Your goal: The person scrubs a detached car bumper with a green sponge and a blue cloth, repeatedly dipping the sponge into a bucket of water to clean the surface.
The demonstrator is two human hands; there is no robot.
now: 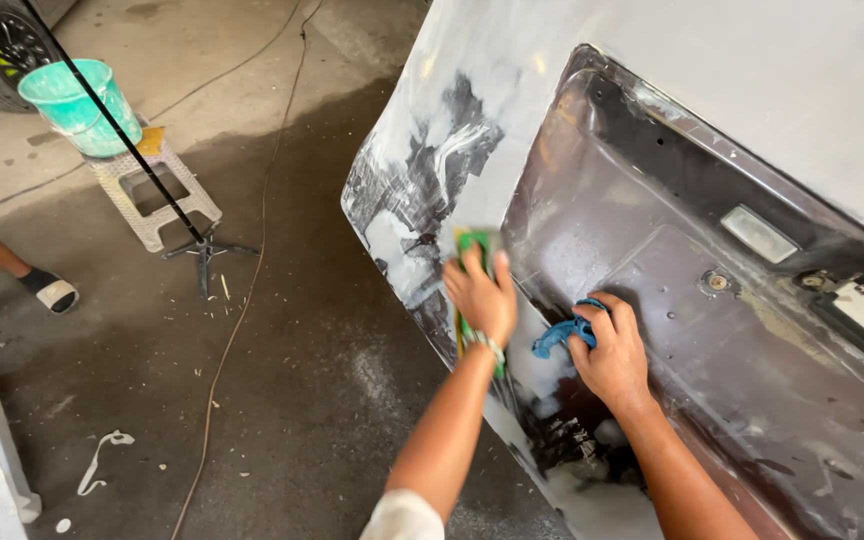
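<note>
My left hand [480, 297] presses a green sanding block [473, 246] flat against the white and dark patched edge of a car body panel [422, 170]. My right hand [612, 345] rests on the same panel just to the right and grips a crumpled blue cloth [558, 335]. The panel's recessed dark area [672, 270] is wet and dull. A thin bracelet is on my left wrist.
A green bucket [77, 105] stands on a white plastic stool [152, 195] at the far left, beside a black pole on a stand [202, 250]. A cable [252, 270] runs across the wet concrete floor. Another person's sandalled foot [47, 290] and a car wheel [7, 45] are at the left.
</note>
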